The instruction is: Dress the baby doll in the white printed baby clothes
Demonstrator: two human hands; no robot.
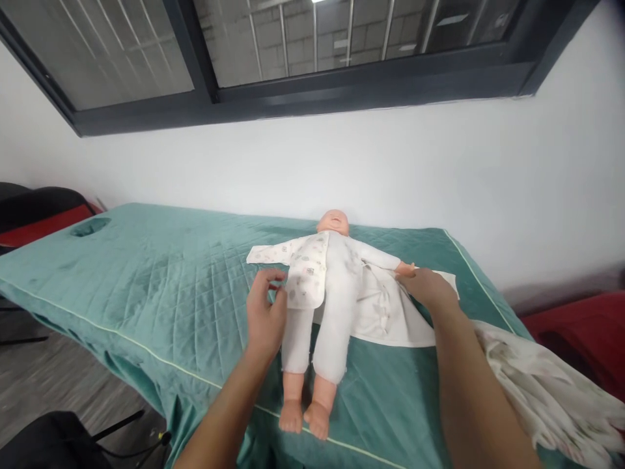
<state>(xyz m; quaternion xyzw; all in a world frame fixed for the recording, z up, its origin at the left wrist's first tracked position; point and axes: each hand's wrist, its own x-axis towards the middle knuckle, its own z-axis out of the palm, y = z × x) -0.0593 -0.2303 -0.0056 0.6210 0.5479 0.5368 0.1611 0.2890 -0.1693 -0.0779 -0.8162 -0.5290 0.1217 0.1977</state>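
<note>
A baby doll [336, 280] with a white cloth body lies on its back, head toward the wall and bare feet toward me. A pale printed baby shirt [307, 280] covers one side of its chest, with the sleeve on the left around that arm. The shirt's other half [385, 312] is spread out on the right, under the doll's bare arm. My right hand [432, 290] is closed around the doll's hand [405, 268] on that side. My left hand [266, 312], fingers bent and apart, hovers beside the shirt's front panel, holding nothing.
A green quilted cover [161, 280] drapes the bed, which has a dark hole [90, 227] near its left end. Crumpled printed cloth [541, 391] hangs over the right edge. Red chairs [581, 332] flank the bed. Behind it are a white wall [312, 163] and a window.
</note>
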